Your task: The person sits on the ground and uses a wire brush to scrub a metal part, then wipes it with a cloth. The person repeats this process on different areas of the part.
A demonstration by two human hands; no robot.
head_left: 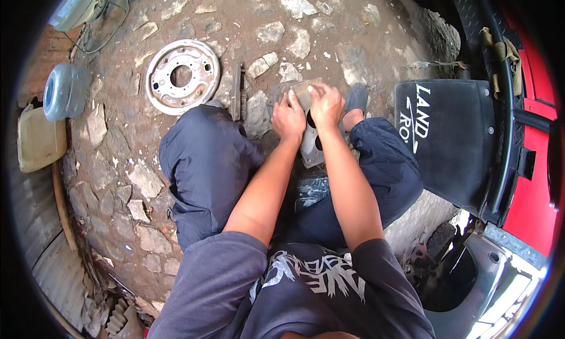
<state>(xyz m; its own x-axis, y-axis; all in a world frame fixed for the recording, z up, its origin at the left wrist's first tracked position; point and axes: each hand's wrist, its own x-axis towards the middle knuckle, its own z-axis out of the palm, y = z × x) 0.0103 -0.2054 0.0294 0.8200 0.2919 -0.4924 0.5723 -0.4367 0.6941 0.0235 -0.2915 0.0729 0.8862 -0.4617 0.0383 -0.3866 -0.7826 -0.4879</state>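
Between my knees, a grey metal plate [312,153] with large round holes lies at a tilt. My left hand [289,118] is at its far left side, fingers bent over a thin brownish flat sheet [303,94]. Across from it, my right hand [327,105] grips the same sheet's right side, thumb on top. The sheet covers the far part of the plate; whether it is sandpaper or something stiffer I cannot tell. A wire brush [237,92] lies beyond my left knee, its bristles facing right.
A worn steel wheel [152,79] lies flat on the uneven stone-and-dirt ground. Left are a plastic water bottle [73,92] and a yellowish jerrycan [42,138]. To the right, a black mud flap [450,140] hangs from a red vehicle [529,180]. My sandalled foot [356,98] is near my right hand.
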